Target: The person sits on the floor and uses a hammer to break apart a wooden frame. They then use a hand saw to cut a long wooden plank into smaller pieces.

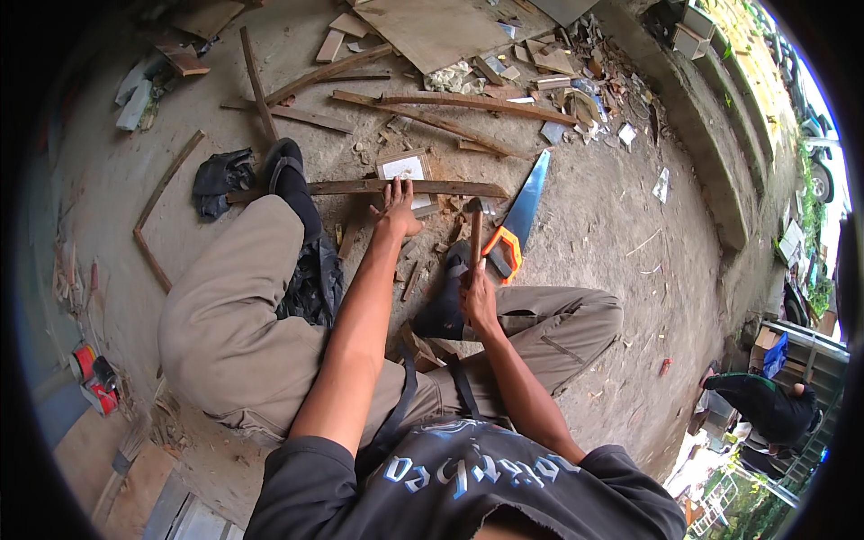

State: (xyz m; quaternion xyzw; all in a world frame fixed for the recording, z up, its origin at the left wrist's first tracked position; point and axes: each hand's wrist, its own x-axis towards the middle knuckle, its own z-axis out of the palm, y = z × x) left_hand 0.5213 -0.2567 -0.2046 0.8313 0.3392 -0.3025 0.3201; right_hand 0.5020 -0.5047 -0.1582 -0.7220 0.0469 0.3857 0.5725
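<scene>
A narrow wooden strip [459, 189] lies across the ground in front of me, its left part by my left foot. My left hand [394, 212] rests on it with fingers stretched out flat. Beneath the strip and partly covered is a white panel [402, 168] with a wooden edge. My right hand [478, 299] is closed round the wooden handle of a hammer [476, 236], held upright with its head near the strip's right end. A handsaw [522, 211] with a blue blade and orange handle lies just right of the hammer.
Long wooden strips [450, 103] and scraps lie beyond my hands, near a large flat board [432, 31]. A black plastic bag [222, 180] sits by my left foot. Concrete steps [693, 135] rise at right. Another person [765, 405] is at the far lower right.
</scene>
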